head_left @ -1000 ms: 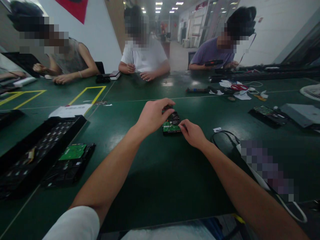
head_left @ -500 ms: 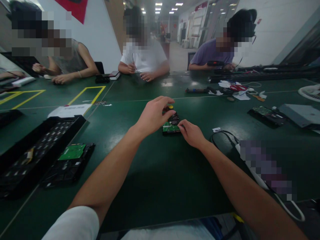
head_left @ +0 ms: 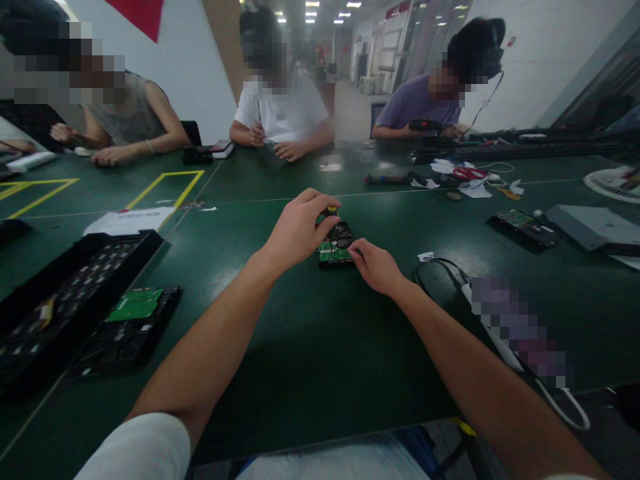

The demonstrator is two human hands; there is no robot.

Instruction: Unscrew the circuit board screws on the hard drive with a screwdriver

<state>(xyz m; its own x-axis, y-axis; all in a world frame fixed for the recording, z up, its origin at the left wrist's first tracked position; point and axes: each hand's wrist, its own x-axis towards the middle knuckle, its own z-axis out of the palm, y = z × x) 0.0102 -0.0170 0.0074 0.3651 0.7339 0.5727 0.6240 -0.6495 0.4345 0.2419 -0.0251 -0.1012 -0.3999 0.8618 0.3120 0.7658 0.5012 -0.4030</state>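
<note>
We see the hard drive (head_left: 334, 252) lying flat on the green table (head_left: 300, 380), board side up, straight ahead at our 12 o'clock, presumably so its fasteners face us. Our left hand (head_left: 303, 223) arches over the drive's 11 o'clock corner, thumb and forefinger closed on what looks like a yellow-topped screwdriver (head_left: 332, 211); it stands roughly upright, which we judge lets it turn squarely, though its tip is too small to make out. Our right hand (head_left: 375, 265) sits at the drive's 3 o'clock edge, fingertips drawn together, probably bracing it against twisting; whether they pinch the rim or just press it, we cannot tell. Measured from the drive, the black tray (head_left: 145, 241) and another hard drive (head_left: 133, 305) lie well apart toward 9 and 8 o'clock, leaving our left elbow room. The black cable (head_left: 445, 259) loops nearer, around 3 o'clock, just beyond our right wrist, so sideways room seems tighter there. The near table edge (head_left: 320, 440) runs well below, at 6 o'clock.
</note>
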